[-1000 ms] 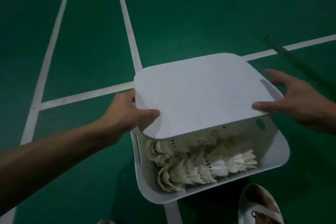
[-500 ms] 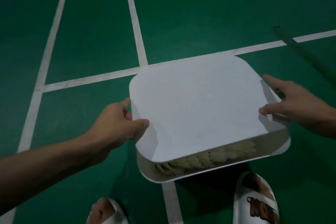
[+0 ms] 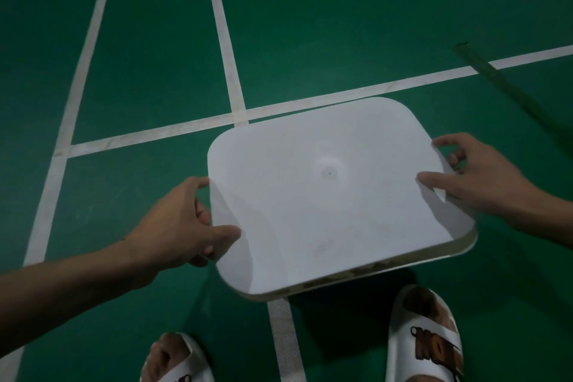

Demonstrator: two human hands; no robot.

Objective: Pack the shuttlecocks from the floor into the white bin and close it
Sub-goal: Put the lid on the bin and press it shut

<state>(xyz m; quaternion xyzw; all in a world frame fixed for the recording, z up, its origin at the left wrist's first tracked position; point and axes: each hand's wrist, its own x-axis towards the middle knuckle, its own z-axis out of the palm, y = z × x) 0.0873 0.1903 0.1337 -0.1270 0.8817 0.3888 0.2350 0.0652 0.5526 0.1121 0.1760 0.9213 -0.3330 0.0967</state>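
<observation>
A flat white lid (image 3: 335, 195) lies over the white bin (image 3: 465, 246), whose rim shows only as a thin strip along the near and right edges. Through the narrow gap at the front a few shuttlecocks (image 3: 356, 271) are just visible; the rest are hidden under the lid. My left hand (image 3: 186, 226) grips the lid's left edge, thumb on top and fingers beneath. My right hand (image 3: 474, 177) holds the right edge, thumb pressed on the top and fingers curled around the side.
The bin stands on a green court floor with white lines (image 3: 229, 71) crossing behind and beneath it. My two feet in white slides (image 3: 424, 341) stand just in front of the bin. A dark thin pole (image 3: 502, 84) lies on the floor at the far right.
The lid has come down from a raised, tilted position to lie almost flat on the bin, hiding the shuttlecocks. Both hands stayed on its edges and lowered with it.
</observation>
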